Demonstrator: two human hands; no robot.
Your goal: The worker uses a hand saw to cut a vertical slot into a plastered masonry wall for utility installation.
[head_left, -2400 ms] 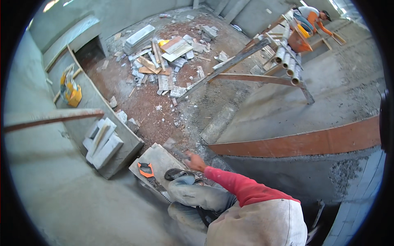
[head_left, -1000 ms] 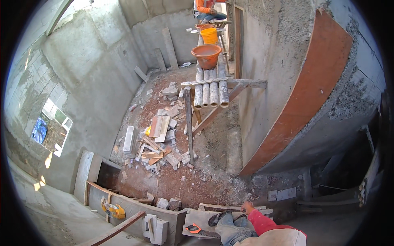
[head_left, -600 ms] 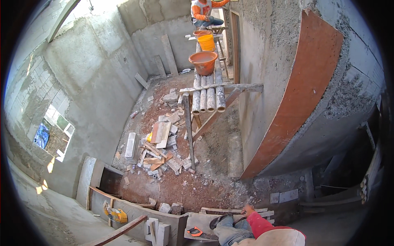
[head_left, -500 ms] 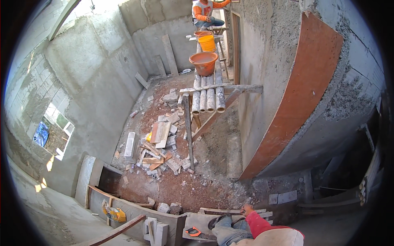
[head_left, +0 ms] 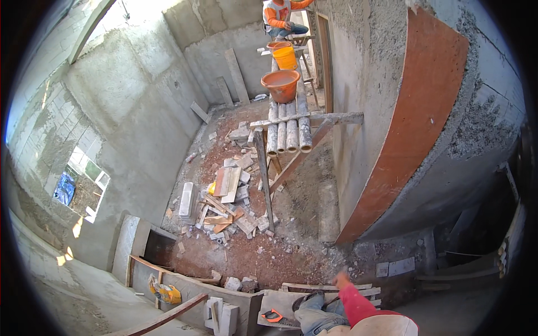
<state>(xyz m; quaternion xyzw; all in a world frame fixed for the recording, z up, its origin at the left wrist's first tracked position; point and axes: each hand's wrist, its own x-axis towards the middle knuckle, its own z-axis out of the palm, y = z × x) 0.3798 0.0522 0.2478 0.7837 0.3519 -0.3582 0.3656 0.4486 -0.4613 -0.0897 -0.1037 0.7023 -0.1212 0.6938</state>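
My right hand (head_left: pixel 341 280) reaches forward from a red sleeve at the lower right. It is small and smeared, so neither its fingers nor anything in them can be made out. Just beside and below it run pale wooden boards (head_left: pixel 360 291). To the left of my jeans-clad leg (head_left: pixel 314 320) and dark shoe, an orange-and-black tool handle (head_left: pixel 272 316) lies on a grey board (head_left: pixel 280 302). My left hand is out of view. A beige rounded shape (head_left: pixel 386 325), perhaps clothing or a hat, fills the lower edge next to the sleeve.
Rubble, blocks and wood scraps (head_left: pixel 224 210) cover part of the reddish floor. A bamboo-pole scaffold (head_left: pixel 290 131) carries an orange basin (head_left: pixel 281 84) and a yellow bucket (head_left: pixel 286 57). A worker in orange sleeves (head_left: pixel 277 17) sits beyond. Grey blocks (head_left: pixel 224 319) stand lower left.
The whole view has shifted, so the room appears slightly farther right. My right hand has risen slightly away from the boards and is now more blurred. The distant worker stays seated.
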